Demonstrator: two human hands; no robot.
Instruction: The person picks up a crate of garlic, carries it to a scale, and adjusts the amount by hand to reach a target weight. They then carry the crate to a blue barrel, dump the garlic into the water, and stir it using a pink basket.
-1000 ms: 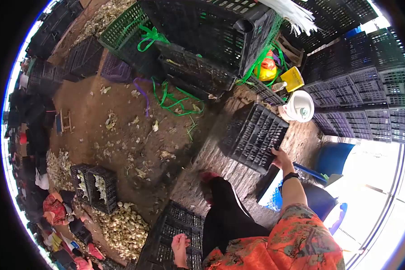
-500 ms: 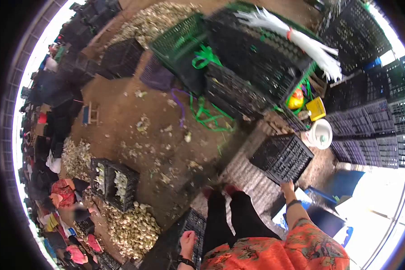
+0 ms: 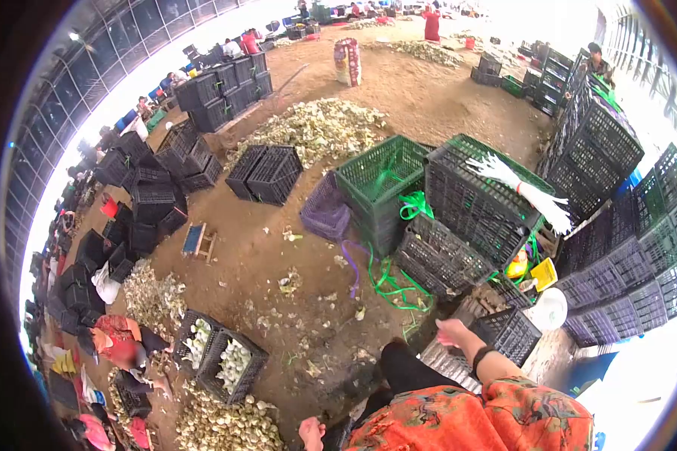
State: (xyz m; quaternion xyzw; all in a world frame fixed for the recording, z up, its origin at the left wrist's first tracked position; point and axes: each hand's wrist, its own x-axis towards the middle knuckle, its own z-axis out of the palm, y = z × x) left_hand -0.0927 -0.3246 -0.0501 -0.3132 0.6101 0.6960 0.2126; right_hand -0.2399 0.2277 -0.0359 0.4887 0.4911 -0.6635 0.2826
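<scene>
My right hand point(image 3: 453, 333) is in the air in front of my body, fingers loosely apart and nothing in them. Behind it, on the pale strip of flooring, sits a black plastic crate point(image 3: 513, 336); the hand looks clear of it. Low in the view, my left hand point(image 3: 312, 432) is curled closed, with no object visible in it. Ahead stands a big black crate point(image 3: 478, 203), and on top of it lies a bundle of white strips point(image 3: 530, 194) tied with a red band. Beside that is a green crate point(image 3: 380, 177) with green strapping point(image 3: 415, 204) hanging near it.
A white bucket point(image 3: 551, 308) and a yellow container point(image 3: 544, 274) stand at right, before stacked dark crates point(image 3: 624, 274). Left, two crates of white bulbs point(image 3: 233, 368) sit by a bulb heap point(image 3: 222, 421) and a seated person point(image 3: 120, 342). Loose straps point(image 3: 395, 293) lie ahead.
My right hand has left the black crate's edge and swung forward and left. The view has tilted up, bringing in more of the far floor. My left hand stays low and closed.
</scene>
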